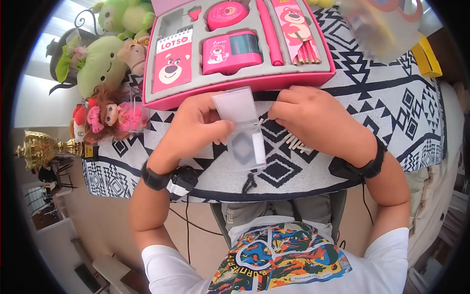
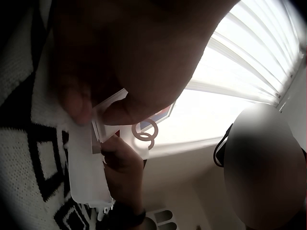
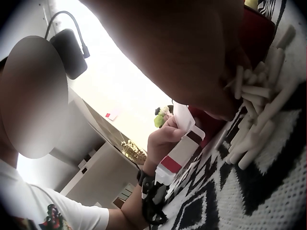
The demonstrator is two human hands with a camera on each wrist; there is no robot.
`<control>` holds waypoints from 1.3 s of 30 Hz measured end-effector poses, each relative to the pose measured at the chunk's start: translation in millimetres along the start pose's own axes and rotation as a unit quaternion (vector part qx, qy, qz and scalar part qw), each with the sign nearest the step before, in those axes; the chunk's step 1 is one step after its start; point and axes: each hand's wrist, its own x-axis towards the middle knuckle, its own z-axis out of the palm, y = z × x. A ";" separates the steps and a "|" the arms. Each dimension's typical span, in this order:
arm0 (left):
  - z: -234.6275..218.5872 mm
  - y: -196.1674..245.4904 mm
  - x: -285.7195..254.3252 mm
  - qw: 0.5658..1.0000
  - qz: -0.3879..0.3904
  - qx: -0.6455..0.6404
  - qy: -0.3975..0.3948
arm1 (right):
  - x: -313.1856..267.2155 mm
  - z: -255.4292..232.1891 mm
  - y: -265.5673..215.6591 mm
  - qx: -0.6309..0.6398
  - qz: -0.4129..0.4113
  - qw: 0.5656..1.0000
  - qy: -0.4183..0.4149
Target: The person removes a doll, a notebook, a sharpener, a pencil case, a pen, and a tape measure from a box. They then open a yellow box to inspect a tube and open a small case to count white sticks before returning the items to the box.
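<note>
My left hand grips a clear plastic case by its raised lid, thumb across the front and fingers behind. The case's lower half hangs open toward me. In the right wrist view, a red patch and a dark band show on the case. My right hand is low over the cloth with curled fingers. Short white sticks, like chalk pieces, lie in a loose pile under it. At its fingertips it pinches a white stick that stands upright among others; part of the grip is hidden.
Beyond my hands stands an open pink gift box with a notebook, a sharpener-like box and pencils in its grey insert. Plush toys and a doll sit at left. A small yellow box is at right. Patterned cloth covers the table.
</note>
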 end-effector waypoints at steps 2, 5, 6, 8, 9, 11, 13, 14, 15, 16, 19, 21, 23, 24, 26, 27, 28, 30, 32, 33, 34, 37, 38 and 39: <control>-8.1 -6.8 0.7 1.000 0.003 0.001 0.003 | 3.3 4.1 -0.3 0.019 -0.002 1.000 0.004; -8.5 -8.6 1.9 0.999 0.019 -0.039 -0.029 | 4.7 11.8 -0.7 0.019 -0.016 1.000 0.009; -4.1 -7.7 1.8 0.998 0.016 -0.049 -0.040 | 5.0 14.1 -0.6 0.003 -0.031 0.999 0.010; 3.1 -7.9 2.8 0.997 0.009 -0.059 -0.048 | 5.8 14.7 -1.3 -0.005 -0.023 1.000 0.001; 4.6 -7.8 3.3 0.997 0.011 -0.050 -0.051 | 7.7 14.7 -1.9 -0.013 -0.018 1.000 -0.005; 7.3 -5.7 2.2 0.998 0.020 -0.036 -0.042 | 9.8 12.4 -5.6 -0.007 -0.001 1.000 -0.014; 5.4 -6.6 4.1 0.998 0.024 -0.030 -0.043 | 10.9 15.0 -7.1 -0.019 0.020 1.000 -0.001; 7.4 -8.8 5.1 0.998 0.027 -0.030 -0.052 | 9.5 18.0 -8.0 -0.016 0.023 1.000 -0.005; 9.2 -9.8 6.9 0.998 0.045 -0.007 -0.042 | 9.7 20.2 -8.0 -0.020 0.027 0.999 0.005; 10.9 -9.0 8.1 0.998 0.049 -0.008 -0.045 | 11.0 21.2 -5.1 -0.030 0.027 0.999 0.019; 13.7 -7.4 7.4 0.998 0.045 -0.019 -0.026 | 9.7 20.2 -3.5 -0.032 0.026 0.998 0.047; 12.9 -9.9 6.7 0.999 0.045 -0.012 -0.020 | 7.9 17.0 -4.2 -0.025 0.041 0.998 0.051; 13.2 -10.1 8.1 0.999 0.040 -0.004 -0.014 | 4.8 9.3 -4.7 0.053 0.078 0.994 0.058; 13.0 -10.5 8.1 0.999 0.034 0.006 -0.008 | 3.9 5.2 -6.5 0.053 0.075 0.994 0.055; 15.1 -11.5 8.1 1.000 0.030 0.000 0.004 | 2.4 -2.0 -12.8 0.081 0.111 0.988 0.072; 15.7 -11.5 8.7 1.000 0.027 -0.001 0.013 | 2.3 -3.9 -15.2 0.080 0.109 0.988 0.069; 15.7 -11.5 9.1 1.000 0.027 -0.004 0.015 | 1.6 -5.4 -17.7 0.095 0.103 0.988 0.070; 16.1 -11.3 9.6 1.000 0.015 0.000 0.019 | -0.4 -4.3 -21.4 0.109 0.096 0.987 0.068; 18.2 -9.5 9.8 0.999 0.021 -0.015 0.023 | -1.9 -0.5 -23.4 0.127 0.076 0.988 0.046; 19.4 -9.4 10.2 0.999 0.027 -0.027 0.025 | -0.7 2.3 -23.2 0.126 0.077 0.988 0.044; 20.3 -10.3 10.5 0.999 0.028 -0.029 0.024 | 1.2 5.7 -22.9 0.108 0.042 0.993 0.025; 19.9 -11.9 11.5 0.999 0.031 -0.019 0.036 | 1.2 3.6 -17.7 0.106 0.001 0.994 0.002; 19.0 -12.0 11.3 0.999 0.031 -0.018 0.033 | 1.1 1.8 -14.9 0.126 -0.007 0.992 -0.002; 18.1 -12.7 10.6 0.999 0.029 -0.017 0.031 | 0.6 -2.7 -10.5 0.129 -0.007 0.992 0.006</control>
